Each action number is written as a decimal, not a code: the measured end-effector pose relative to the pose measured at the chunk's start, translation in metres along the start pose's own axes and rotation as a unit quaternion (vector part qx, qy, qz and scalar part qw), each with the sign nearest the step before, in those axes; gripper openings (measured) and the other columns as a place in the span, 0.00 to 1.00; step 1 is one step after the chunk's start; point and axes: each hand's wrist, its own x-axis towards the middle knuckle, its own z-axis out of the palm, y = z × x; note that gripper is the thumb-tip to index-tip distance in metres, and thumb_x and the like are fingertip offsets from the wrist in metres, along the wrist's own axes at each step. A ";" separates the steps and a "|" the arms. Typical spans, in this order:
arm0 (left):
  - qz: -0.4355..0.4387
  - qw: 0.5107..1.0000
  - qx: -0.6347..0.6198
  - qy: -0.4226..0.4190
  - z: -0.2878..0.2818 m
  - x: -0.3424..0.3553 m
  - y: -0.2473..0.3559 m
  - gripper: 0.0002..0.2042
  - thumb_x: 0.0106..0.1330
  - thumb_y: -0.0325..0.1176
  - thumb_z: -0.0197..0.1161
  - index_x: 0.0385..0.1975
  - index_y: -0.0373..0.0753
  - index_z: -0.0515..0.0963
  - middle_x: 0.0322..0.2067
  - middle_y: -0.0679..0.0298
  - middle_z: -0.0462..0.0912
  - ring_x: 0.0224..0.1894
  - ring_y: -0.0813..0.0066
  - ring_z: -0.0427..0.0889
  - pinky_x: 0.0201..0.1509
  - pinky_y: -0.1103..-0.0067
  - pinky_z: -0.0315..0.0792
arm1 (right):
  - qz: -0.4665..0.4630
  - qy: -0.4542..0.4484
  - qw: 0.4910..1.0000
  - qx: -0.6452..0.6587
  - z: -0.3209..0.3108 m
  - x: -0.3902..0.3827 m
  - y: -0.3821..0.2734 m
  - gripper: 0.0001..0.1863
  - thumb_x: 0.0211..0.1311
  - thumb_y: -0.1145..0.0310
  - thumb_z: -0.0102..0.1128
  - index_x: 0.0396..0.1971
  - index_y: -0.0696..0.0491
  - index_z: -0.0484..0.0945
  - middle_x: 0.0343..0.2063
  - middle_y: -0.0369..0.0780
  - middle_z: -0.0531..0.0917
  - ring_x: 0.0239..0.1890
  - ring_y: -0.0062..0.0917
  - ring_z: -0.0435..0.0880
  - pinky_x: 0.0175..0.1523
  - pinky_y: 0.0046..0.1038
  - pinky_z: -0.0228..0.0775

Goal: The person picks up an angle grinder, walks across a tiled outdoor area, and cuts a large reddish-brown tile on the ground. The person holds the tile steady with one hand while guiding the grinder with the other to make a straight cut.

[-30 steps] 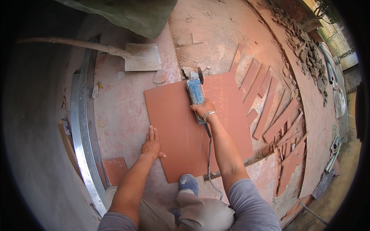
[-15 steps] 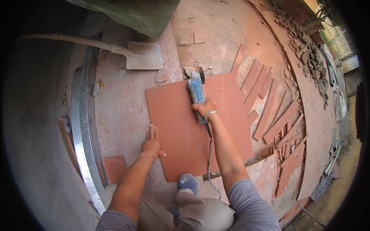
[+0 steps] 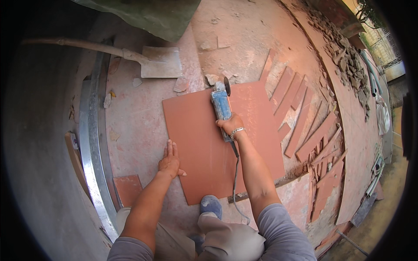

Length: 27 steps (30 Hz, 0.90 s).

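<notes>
A blue angle grinder point(image 3: 221, 105) is gripped in my right hand point(image 3: 230, 125), its dark disc point(image 3: 227, 86) at the far edge of a large reddish-brown tile point(image 3: 200, 148). Whether the disc touches the tile, I cannot tell. The grinder's grey cord point(image 3: 236, 174) runs back over the tile toward me. On the tile's left edge lies my left hand point(image 3: 170, 161), fingers stretched out, holding nothing. My blue shoe point(image 3: 211, 205) is at the tile's near edge. Orange dust streaks the tile's right part.
Several cut tile strips point(image 3: 300, 126) lie scattered to the right, with a heap of rubble point(image 3: 350, 69) beyond. A shovel point(image 3: 161, 63) rests at the far left. Long metal bars point(image 3: 89, 143) run along the left side, near a small square tile point(image 3: 127, 190). A dark green sheet point(image 3: 152, 17) hangs at the top.
The whole view has shifted very slightly. Both hands, the angle grinder and the tile keep nearly the same places relative to one another.
</notes>
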 end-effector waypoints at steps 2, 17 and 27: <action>-0.004 1.000 -0.003 -0.004 0.000 0.000 0.000 0.74 0.40 0.49 0.88 0.80 0.37 0.34 0.81 0.51 0.28 0.82 0.52 0.46 0.75 0.66 0.69 | 0.011 -0.012 1.000 0.007 -0.003 -0.002 -0.003 0.31 0.42 0.56 0.76 0.44 0.64 0.82 0.32 0.48 0.89 0.35 0.35 0.90 0.45 0.33 0.81; 0.002 1.000 -0.002 -0.006 -0.002 -0.001 0.001 0.74 0.39 0.49 0.88 0.79 0.34 0.34 0.80 0.46 0.28 0.81 0.50 0.46 0.76 0.66 0.67 | 0.016 -0.011 1.000 -0.021 0.000 -0.002 0.001 0.34 0.42 0.55 0.76 0.46 0.64 0.81 0.35 0.50 0.89 0.38 0.37 0.90 0.46 0.34 0.81; 0.004 1.000 -0.004 0.002 0.001 0.000 0.000 0.74 0.40 0.49 0.88 0.80 0.37 0.33 0.81 0.52 0.29 0.82 0.53 0.46 0.75 0.66 0.69 | 0.017 -0.016 1.000 -0.007 -0.001 -0.003 -0.001 0.33 0.43 0.56 0.76 0.46 0.65 0.81 0.32 0.49 0.89 0.35 0.36 0.90 0.44 0.33 0.81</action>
